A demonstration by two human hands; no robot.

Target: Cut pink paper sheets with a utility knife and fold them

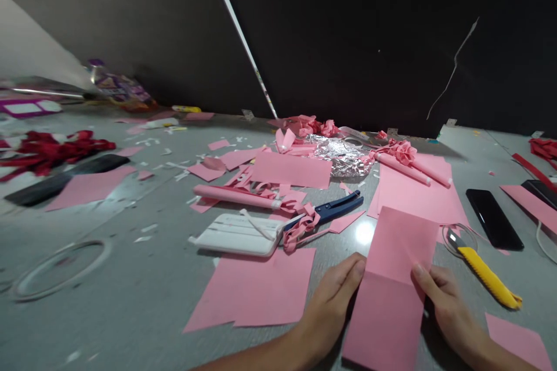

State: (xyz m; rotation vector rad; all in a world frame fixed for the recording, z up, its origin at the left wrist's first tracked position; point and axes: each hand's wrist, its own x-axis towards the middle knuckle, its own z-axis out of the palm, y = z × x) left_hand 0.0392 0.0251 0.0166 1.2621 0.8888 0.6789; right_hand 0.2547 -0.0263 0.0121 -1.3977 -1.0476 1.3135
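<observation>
A long strip of pink paper (389,307) with a crease across its middle is held up off the table between both hands. My left hand (333,295) grips its left edge near the crease, fingers curled behind. On the opposite edge, my right hand (444,295) pinches the paper with the thumb on top; its other fingers are partly hidden. Just right of that hand lies a yellow utility knife (489,275) with its blade end near a clear ring. Left of my left hand are loose pink sheets (261,290) on the grey table.
Dark-blue-handled scissors (337,208) lie by a white flat device (239,235). Crumpled foil (343,156) and pink paper flowers (398,152) sit further back. A black phone (494,217) is at the right, a tape ring (61,269) at the left. A dark panel (348,40) stands behind.
</observation>
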